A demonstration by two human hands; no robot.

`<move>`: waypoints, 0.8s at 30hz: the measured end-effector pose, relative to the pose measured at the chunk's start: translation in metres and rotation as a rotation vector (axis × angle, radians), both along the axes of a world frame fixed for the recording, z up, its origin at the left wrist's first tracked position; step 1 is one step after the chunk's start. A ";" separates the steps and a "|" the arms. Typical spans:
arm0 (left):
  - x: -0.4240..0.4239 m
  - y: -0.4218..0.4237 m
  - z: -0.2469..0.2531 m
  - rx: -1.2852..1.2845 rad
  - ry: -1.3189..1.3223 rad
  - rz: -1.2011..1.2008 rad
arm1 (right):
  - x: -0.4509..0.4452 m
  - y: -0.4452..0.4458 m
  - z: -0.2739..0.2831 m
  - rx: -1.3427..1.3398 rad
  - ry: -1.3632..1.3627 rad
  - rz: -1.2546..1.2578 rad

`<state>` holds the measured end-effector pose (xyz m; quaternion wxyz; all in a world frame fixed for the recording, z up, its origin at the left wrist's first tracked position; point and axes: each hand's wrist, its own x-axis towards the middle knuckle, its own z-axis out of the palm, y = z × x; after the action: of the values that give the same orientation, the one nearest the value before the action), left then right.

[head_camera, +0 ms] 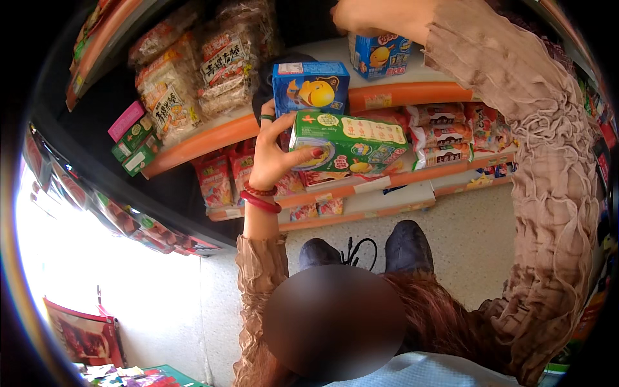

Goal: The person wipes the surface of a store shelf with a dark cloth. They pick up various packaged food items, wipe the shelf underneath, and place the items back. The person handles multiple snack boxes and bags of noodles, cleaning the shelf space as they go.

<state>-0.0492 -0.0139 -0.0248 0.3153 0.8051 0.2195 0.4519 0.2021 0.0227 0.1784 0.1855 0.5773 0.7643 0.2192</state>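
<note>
My left hand (273, 152) grips a green snack carton (348, 140) by its left end, thumb across the front. Directly behind it is a blue carton (312, 92) with a yellow cartoon character. The fingers of that hand reach up along the blue carton's left side; whether they hold it too is unclear. My right hand (382, 17) is stretched out over the upper shelf, cut by the top edge of the view. Just below it a second blue carton (379, 55) stands on the shelf. The right fingertips are hidden, so I cannot see whether they touch it.
Bags of puffed snack sticks (227, 72) stand on the upper shelf (411, 95), which has an orange edge. Small green boxes (137, 147) sit at its left end. Lower shelves carry red snack packets (213, 181) and wrapped rolls (440, 135). Two dark shoes (410, 246) are on the speckled floor.
</note>
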 end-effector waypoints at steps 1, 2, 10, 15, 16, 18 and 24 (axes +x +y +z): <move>0.000 0.000 0.001 0.011 -0.005 -0.003 | -0.001 0.003 -0.004 0.009 -0.008 -0.008; 0.001 -0.001 0.002 0.046 -0.009 -0.005 | -0.002 0.006 -0.007 0.021 -0.018 -0.015; -0.003 0.005 -0.003 0.055 -0.002 -0.022 | 0.000 -0.007 0.008 0.018 -0.023 0.016; -0.002 -0.001 -0.004 -0.094 -0.053 -0.044 | 0.016 -0.021 0.048 -0.165 0.204 0.161; 0.000 -0.003 -0.001 -0.100 -0.063 -0.044 | 0.025 -0.018 0.054 -0.220 0.272 0.151; 0.004 -0.006 0.003 -0.089 -0.068 -0.043 | 0.049 -0.001 0.055 -0.273 0.399 0.172; 0.008 -0.004 0.005 -0.032 -0.055 -0.042 | 0.084 0.032 0.041 -0.388 0.576 0.084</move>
<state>-0.0409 -0.0180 -0.0200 0.3435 0.7918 0.2011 0.4634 0.2859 0.0550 0.2192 0.0593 0.5376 0.8357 -0.0949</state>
